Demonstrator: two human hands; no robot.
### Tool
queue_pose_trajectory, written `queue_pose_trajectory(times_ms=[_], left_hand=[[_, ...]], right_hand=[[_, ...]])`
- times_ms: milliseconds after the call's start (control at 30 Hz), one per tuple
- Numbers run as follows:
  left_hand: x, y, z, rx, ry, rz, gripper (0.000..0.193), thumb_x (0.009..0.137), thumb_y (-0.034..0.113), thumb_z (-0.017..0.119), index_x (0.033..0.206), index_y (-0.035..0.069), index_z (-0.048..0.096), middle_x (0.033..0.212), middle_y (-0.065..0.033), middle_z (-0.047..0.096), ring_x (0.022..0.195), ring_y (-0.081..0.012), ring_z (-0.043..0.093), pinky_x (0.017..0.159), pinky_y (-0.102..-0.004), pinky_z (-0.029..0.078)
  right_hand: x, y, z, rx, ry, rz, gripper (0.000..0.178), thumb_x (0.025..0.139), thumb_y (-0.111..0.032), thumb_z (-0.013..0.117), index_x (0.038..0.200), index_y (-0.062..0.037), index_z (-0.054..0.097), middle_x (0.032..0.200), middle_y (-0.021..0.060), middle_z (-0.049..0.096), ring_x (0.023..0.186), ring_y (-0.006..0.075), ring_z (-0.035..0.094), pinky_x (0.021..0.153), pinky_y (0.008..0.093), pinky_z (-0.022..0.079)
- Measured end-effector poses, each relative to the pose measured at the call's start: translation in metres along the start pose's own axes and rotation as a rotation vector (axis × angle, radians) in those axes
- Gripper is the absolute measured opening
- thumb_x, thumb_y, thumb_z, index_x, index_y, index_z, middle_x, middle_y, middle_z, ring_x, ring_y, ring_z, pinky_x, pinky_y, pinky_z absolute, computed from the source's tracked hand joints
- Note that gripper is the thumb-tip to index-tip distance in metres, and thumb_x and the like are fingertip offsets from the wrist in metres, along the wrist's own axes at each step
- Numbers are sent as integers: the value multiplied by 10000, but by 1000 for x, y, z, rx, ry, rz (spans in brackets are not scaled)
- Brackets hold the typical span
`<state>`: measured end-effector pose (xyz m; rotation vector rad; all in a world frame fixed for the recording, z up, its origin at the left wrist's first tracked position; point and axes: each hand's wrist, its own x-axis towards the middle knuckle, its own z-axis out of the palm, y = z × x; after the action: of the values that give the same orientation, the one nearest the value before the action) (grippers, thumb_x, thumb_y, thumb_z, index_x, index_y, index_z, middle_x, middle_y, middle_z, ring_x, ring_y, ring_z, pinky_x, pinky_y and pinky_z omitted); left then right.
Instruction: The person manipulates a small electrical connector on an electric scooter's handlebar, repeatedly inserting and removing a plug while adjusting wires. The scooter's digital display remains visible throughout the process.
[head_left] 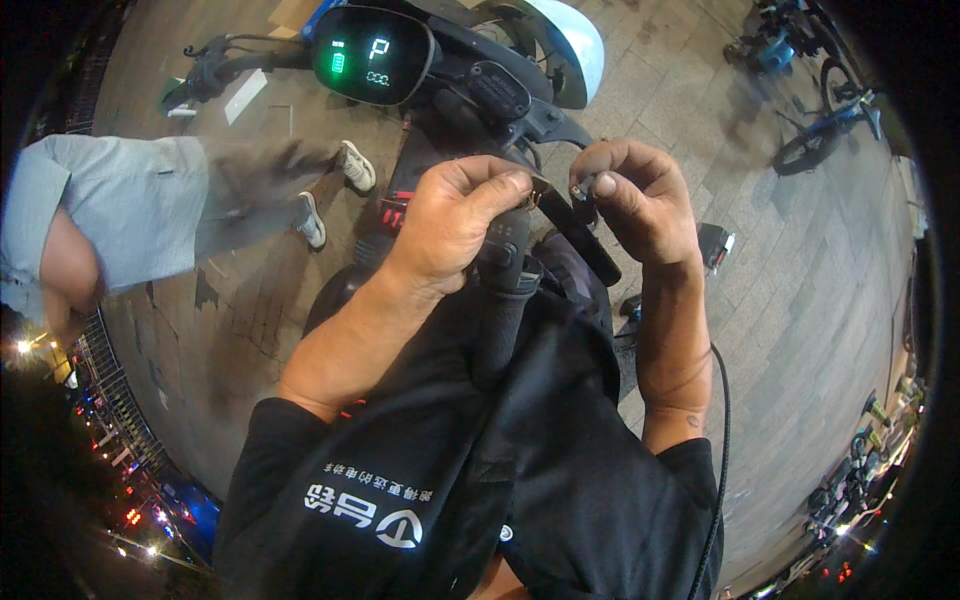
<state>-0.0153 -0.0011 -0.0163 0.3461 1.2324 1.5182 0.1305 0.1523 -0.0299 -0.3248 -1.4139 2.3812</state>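
Note:
My left hand [448, 218] is closed in a pinch above the scooter's handlebar switch housing [503, 243]. A small dark piece with a brassy glint shows at its fingertips, too small to name. Facing it, my right hand [648, 205] pinches a small metallic part [582, 189] between thumb and index finger. A black bar [582, 240], which looks like a brake lever, slants below and between both hands. The ribbed handlebar grip [497, 330] points toward my body. Farther forward, the scooter's round display [373, 56] is lit green and white.
A person in a grey shirt [135, 210] stands at the left, shoes [357, 166] near the scooter. Red-handled items [396, 208] lie beside my left wrist. A dark box [714, 246] sits on the paving beyond my right forearm. A blue bicycle [835, 130] stands at far right.

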Motion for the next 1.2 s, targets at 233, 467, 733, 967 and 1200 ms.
queue_pose_trajectory(times_ms=[233,467,733,967,1200], left_hand=[[2,-1,1,3,1,11,152,921,118,570,952,-5,653,815,-60,683,673,-96,643,634,-225,530],[-2,-1,2,2,8,-12,149,918,127,580,944,0,653,803,-56,679,662,-93,641,615,-221,528],[-7,1,5,-12,7,-8,141,910,126,593,929,0,652,802,-53,675,658,-87,639,606,-218,530],[-18,6,5,8,10,-9,122,905,116,598,905,5,648,796,-46,670,656,-75,628,608,-207,518],[-50,16,-1,30,10,12,117,898,118,610,899,8,648,791,-42,666,651,-72,619,603,-200,507]], right_hand=[[0,4,1,15,62,51,210,830,-142,721,928,29,650,794,61,656,694,112,591,652,242,488],[-3,3,1,20,53,54,209,831,-147,721,931,25,655,792,57,663,702,116,601,657,245,492],[-5,-7,8,-138,3,40,191,859,-129,697,944,34,650,802,49,664,709,97,601,663,232,502],[-9,-21,31,-366,11,25,164,869,-92,672,969,34,642,823,46,663,742,93,618,675,230,515],[-20,-34,73,-589,84,95,140,822,-80,671,903,34,663,737,46,664,696,76,613,638,246,516]])
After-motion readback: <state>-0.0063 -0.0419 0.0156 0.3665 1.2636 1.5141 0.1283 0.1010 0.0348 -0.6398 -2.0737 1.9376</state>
